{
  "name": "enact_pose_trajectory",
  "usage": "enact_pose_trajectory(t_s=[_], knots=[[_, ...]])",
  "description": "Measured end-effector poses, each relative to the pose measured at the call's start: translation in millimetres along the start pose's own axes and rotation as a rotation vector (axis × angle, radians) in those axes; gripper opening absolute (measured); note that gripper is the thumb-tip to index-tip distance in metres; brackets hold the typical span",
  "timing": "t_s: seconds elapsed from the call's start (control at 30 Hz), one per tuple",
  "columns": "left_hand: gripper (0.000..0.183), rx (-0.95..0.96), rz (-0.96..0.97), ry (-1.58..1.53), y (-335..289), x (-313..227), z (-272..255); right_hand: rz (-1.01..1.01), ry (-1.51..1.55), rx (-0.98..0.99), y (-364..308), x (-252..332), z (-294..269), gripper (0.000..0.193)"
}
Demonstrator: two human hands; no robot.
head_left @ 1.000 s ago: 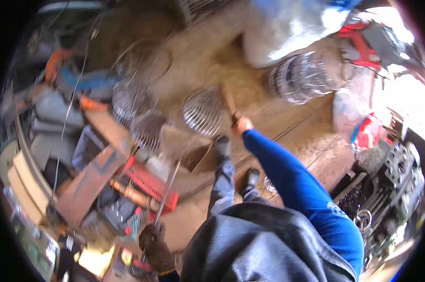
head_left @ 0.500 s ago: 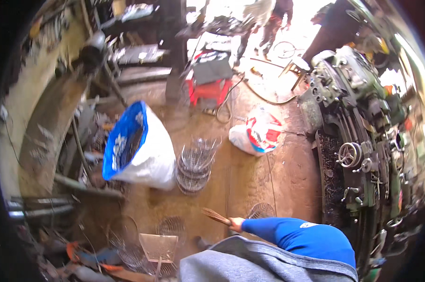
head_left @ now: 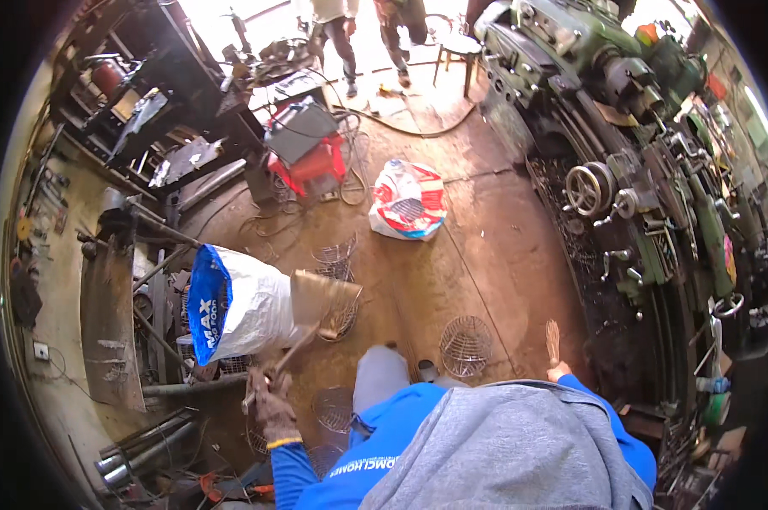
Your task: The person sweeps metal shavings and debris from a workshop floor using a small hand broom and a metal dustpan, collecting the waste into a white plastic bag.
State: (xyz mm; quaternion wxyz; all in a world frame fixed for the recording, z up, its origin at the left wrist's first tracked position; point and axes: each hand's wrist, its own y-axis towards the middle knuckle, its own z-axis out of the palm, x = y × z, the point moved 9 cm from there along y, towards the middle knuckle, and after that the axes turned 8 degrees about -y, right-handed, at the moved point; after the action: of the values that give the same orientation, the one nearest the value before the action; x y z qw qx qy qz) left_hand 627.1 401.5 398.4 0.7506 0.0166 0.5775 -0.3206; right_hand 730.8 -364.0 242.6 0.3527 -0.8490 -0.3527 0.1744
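Observation:
My gloved left hand (head_left: 272, 404) is closed round the handle of a dustpan (head_left: 323, 299), whose pan is raised in front of a stack of wire baskets (head_left: 337, 252) and partly hides them. Close by on its left is a large white sack (head_left: 265, 310) with a blue lining, its mouth facing left. Out to the right, my bare right hand (head_left: 559, 371) grips a small hand broom (head_left: 553, 340), bristles pointing away from me. Between my arms, another round wire basket (head_left: 466, 344) rests on the brown floor.
A lathe (head_left: 600, 187) with handwheels runs along the right side. Ahead stand a red-and-white bag (head_left: 408, 200) and a grey-and-red machine (head_left: 303, 144) with cables. Two people (head_left: 341, 42) are at the bright doorway. Metal pipes (head_left: 150, 446) and scrap lie at lower left.
My gloved left hand has come into view, with the dustpan lifted up beside the sack. My right hand has moved right with the broom. The view has shifted.

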Motion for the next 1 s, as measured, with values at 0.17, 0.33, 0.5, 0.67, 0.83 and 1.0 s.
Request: enact_pose_trajectory(t_s=[0.17, 0.33, 0.5, 0.67, 0.83, 1.0], knots=[[0.025, 0.279, -0.092, 0.158, 45, 38, 145, 0.078, 0.113, 0.090, 28, -39, 96, 0.035], [0.029, 0.567, -0.200, 0.130, 91, 105, 264, 0.027, 0.232, 0.119, 50, -2, 167, 0.034], [0.030, 0.647, -0.393, 0.222, 101, 122, 366, -0.047, 0.453, 0.028, 27, 99, 126, 0.034], [0.037, 0.823, -0.466, 0.419, 108, 152, 436, 0.011, 0.770, -0.028, -1, 177, 37, 0.035], [0.039, 0.949, -0.375, 0.523, 89, 168, 506, 0.163, 0.839, -0.011, -5, 171, 20, 0.035], [0.037, 0.983, -0.316, 0.706, 108, 216, 531, 0.303, 0.792, 0.157, 20, 146, 103, 0.027]])
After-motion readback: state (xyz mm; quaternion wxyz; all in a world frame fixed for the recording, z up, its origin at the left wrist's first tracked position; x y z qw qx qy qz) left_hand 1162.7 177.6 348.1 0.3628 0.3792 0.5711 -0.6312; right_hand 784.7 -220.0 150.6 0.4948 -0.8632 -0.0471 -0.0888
